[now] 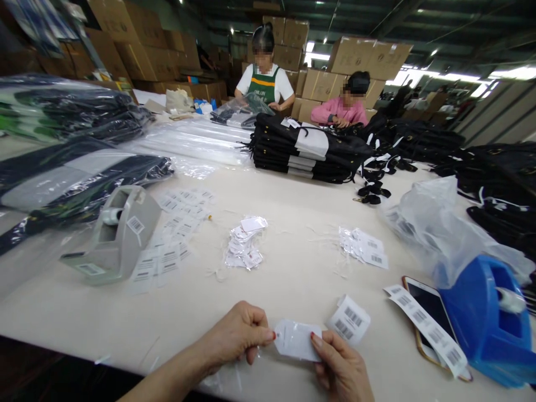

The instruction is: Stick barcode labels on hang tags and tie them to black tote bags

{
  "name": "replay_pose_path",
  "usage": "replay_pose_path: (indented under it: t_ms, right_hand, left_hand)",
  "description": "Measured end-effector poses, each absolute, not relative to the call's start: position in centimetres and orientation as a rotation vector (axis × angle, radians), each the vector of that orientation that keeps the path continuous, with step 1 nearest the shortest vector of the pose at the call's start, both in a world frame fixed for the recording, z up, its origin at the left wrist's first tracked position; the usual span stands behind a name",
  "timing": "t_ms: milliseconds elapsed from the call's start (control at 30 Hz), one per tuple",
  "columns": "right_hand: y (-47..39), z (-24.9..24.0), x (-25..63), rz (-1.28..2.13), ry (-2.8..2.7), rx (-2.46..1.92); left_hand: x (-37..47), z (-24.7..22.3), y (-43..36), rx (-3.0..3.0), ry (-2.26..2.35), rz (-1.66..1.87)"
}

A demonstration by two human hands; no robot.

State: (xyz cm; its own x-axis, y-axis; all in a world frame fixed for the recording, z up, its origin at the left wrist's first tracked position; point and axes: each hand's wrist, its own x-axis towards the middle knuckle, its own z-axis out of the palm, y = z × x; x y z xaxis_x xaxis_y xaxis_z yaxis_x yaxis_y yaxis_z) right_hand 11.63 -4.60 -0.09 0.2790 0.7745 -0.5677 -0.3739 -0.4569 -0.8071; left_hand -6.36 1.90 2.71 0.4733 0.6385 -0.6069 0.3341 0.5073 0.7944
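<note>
Near the table's front edge, a white hang tag (298,339) is stretched between my two hands. My right hand (341,363) pinches its right end between thumb and fingers. At the tag's narrow, holed end, my left hand (238,338) is closed in a pinch; whether it grips the tag's tip or its string is hard to make out. Just beyond my right hand lies a curled strip of barcode stickers (349,319). Farther off are a pile of white tags (245,243) and, to the right, a fanned stack of barcoded tags (363,247).
A grey tape dispenser (125,234) stands left beside sticker sheets (167,245). On the right are a phone (433,312), another barcode strip (427,324) and a blue tape dispenser (486,324). Folded black garments (310,148) are stacked ahead; two people work behind.
</note>
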Motion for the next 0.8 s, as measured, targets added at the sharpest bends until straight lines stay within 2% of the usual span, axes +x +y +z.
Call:
replay_pose_path:
  t_ms: [200,400,600,667,733,800]
  right_hand:
    - [-4.5,-0.1,11.5,1.350,-0.543,-1.668]
    - [-4.7,-0.7,11.2,1.000,-0.957,-1.880]
    - [-4.8,-1.4,11.5,0.809,-1.149,-2.006]
    - [-4.8,-1.6,11.6,0.724,-1.208,-2.039]
    - [-4.8,-1.8,11.7,0.659,-1.259,-2.062]
    - [-4.7,-1.9,11.6,0.639,-1.326,-2.077]
  left_hand:
    - [-7.7,1.9,3.6,1.445,1.265,0.139]
    - [-7.4,2.6,3.4,2.018,1.543,-0.109]
    - [-7.5,3.1,2.8,2.101,1.581,-0.251]
    - [-7.6,2.9,2.6,2.162,1.634,-0.204]
    - [-7.6,2.3,2.4,2.364,1.617,-0.009]
    - [-7.4,1.6,2.3,2.651,1.346,0.263]
